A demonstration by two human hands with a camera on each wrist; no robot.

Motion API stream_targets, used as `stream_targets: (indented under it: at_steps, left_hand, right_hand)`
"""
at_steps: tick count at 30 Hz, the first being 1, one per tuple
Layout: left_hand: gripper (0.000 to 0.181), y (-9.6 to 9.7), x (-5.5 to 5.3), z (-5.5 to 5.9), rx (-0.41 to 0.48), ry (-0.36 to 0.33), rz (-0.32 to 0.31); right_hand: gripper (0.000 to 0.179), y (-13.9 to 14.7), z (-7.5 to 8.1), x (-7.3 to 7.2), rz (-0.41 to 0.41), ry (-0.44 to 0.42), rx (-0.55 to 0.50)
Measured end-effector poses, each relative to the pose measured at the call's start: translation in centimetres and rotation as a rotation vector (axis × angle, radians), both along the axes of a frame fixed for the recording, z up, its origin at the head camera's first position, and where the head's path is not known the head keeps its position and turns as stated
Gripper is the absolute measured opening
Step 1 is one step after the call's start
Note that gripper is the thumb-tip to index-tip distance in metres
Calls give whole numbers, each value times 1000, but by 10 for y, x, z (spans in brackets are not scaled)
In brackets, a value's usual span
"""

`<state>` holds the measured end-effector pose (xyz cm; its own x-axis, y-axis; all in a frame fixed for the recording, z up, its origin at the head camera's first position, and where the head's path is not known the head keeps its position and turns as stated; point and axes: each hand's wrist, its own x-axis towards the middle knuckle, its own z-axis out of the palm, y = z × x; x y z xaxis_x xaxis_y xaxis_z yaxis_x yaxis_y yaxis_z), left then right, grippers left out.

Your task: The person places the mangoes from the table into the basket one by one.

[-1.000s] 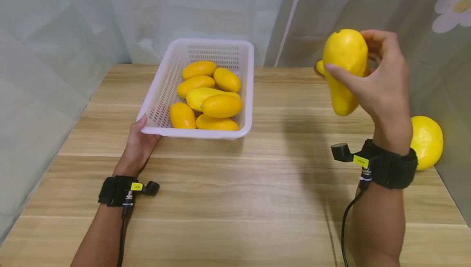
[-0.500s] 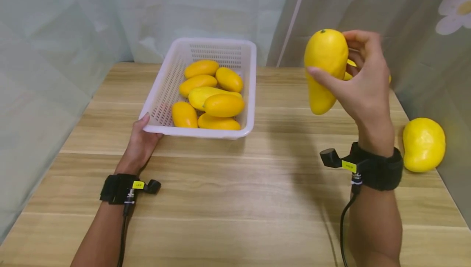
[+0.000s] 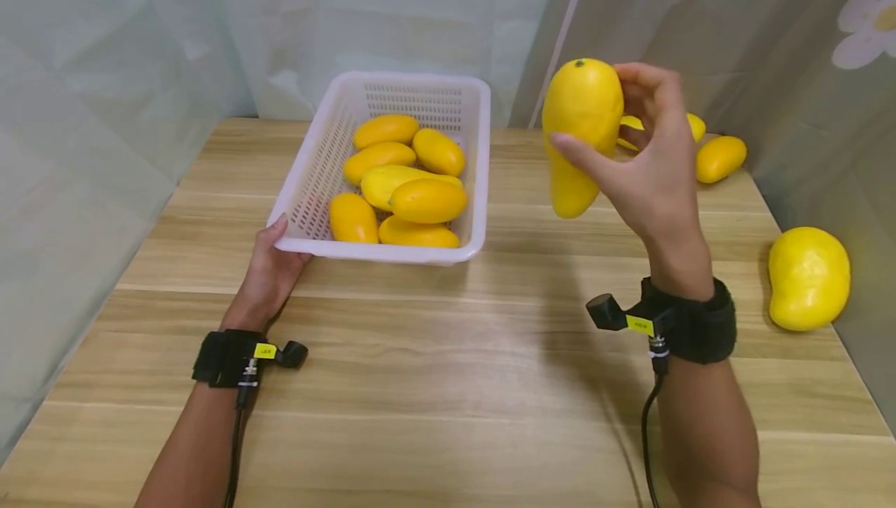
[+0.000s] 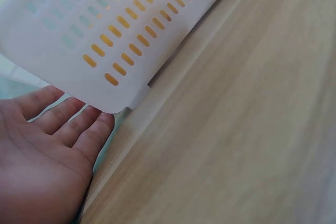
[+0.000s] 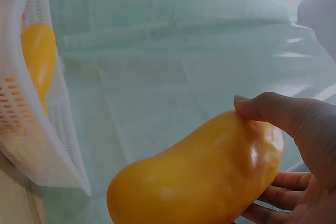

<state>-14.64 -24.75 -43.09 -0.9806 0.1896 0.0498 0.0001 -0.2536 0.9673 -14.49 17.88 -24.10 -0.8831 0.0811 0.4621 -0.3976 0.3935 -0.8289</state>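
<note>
Table (image 3: 448, 383) carries my white basket (image 3: 308, 181) of mangoes at eleven o'clock; my left hand (image 3: 269, 271) lies flat against its near corner. My right hand (image 3: 647, 169) grips one mango (image 3: 579, 131) aloft at one o'clock. I'd swing it over the rim, then lower gently.

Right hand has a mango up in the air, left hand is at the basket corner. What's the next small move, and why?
Probably carry the mango leftward, over the white basket, before lowering it. The right hand grips it high above bare table, to the right of the basket's rim. The left hand rests at the near left corner, seemingly steadying it. Six mangoes already lie inside, with free space along the left side.
</note>
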Motion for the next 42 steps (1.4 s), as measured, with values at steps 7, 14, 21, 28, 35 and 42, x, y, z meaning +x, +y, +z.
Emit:
stream_targets:
  at_steps: [7, 14, 21, 28, 35, 42]
  left_hand:
    - [62, 0, 1, 1, -2, -3, 6]
    - [63, 1, 1, 2, -12, -8, 4]
    - [63, 1, 1, 1, -15, -13, 6]
    - [63, 0, 2, 2, -20, -13, 11]
    - [63, 0, 2, 2, -11, -2, 7]
    - [62, 0, 2, 2, -11, 1, 0]
  right_hand:
    - [69, -12, -6, -1, 54, 7, 18]
    - [67, -33, -1, 11, 111, -4, 11]
    - [70, -45, -6, 15, 155, -13, 19]
    - [71, -54, -11, 16, 188, 6, 30]
    - [72, -61, -14, 18, 208, 24, 45]
    - [70, -69, -20, 19, 212, 46, -45]
